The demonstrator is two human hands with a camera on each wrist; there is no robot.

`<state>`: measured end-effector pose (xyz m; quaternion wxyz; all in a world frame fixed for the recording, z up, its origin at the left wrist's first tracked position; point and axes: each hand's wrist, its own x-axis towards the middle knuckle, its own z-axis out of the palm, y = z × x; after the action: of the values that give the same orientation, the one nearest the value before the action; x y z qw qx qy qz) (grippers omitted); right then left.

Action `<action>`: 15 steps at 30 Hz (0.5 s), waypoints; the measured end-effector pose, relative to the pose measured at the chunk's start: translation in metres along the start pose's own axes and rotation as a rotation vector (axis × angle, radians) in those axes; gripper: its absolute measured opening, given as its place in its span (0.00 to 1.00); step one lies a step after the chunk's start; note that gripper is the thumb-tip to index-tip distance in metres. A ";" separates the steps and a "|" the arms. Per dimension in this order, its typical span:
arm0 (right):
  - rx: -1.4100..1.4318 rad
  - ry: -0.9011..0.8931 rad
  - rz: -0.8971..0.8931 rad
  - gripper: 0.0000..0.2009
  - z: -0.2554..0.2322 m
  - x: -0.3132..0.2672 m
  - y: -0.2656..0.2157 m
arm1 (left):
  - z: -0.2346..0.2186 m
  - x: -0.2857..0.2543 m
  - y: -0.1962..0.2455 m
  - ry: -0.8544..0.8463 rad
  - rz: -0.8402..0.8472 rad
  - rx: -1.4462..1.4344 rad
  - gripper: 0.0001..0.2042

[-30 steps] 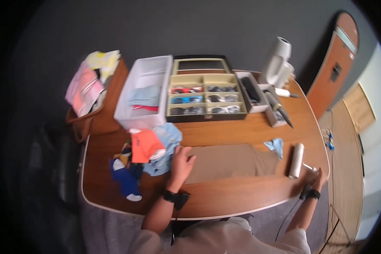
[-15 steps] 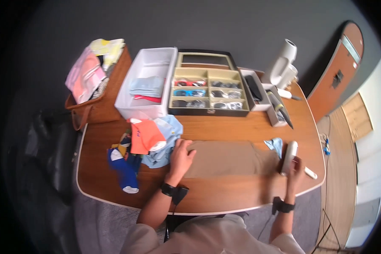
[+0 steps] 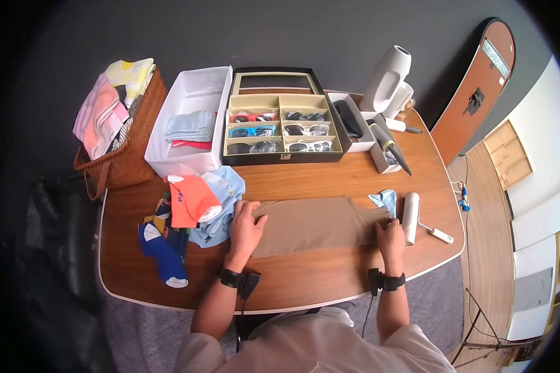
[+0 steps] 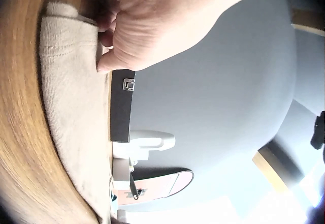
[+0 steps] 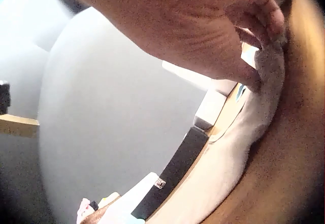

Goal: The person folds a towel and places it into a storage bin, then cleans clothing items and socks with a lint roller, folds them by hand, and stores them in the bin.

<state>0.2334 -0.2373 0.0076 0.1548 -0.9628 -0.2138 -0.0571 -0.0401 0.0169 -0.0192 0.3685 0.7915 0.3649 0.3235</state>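
A brown folded garment (image 3: 311, 227) lies flat along the front of the table, a stitched hem showing at its left end in the left wrist view. My left hand (image 3: 246, 230) rests on that end with relaxed fingers, its thumb touching the fabric. At the narrower right end, my right hand (image 3: 390, 242) pinches the garment between thumb and fingers, as the right wrist view shows. Just right of this hand lies a lint roller (image 3: 410, 219) with a white handle. A small light blue cloth (image 3: 384, 200) sits behind the garment's right end.
Left of the garment is a pile of clothes with an orange piece (image 3: 193, 200) and a blue sock (image 3: 162, 255). Behind stand a wicker basket (image 3: 127, 152), a white bin (image 3: 186, 163), a sunglasses case (image 3: 292, 156), small boxes (image 3: 358, 144) and a white appliance (image 3: 386, 78).
My right hand has come left from beside the lint roller's handle, past the roller, to the garment's right end and now pinches it. My left hand stays at the left end.
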 end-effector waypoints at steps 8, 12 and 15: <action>0.263 0.046 -0.045 0.19 0.026 0.008 0.019 | 0.005 -0.002 -0.008 0.093 0.084 0.024 0.17; 0.358 0.097 -0.055 0.21 0.017 0.008 0.008 | 0.006 -0.002 -0.008 0.094 0.079 0.006 0.16; 0.975 -0.008 0.137 0.27 0.040 0.020 0.034 | 0.006 0.000 -0.004 0.124 0.071 -0.108 0.15</action>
<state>0.2681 -0.2459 -0.0359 0.5901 -0.7903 -0.1524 0.0636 -0.0368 0.0163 -0.0260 0.3758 0.7614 0.3405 0.4038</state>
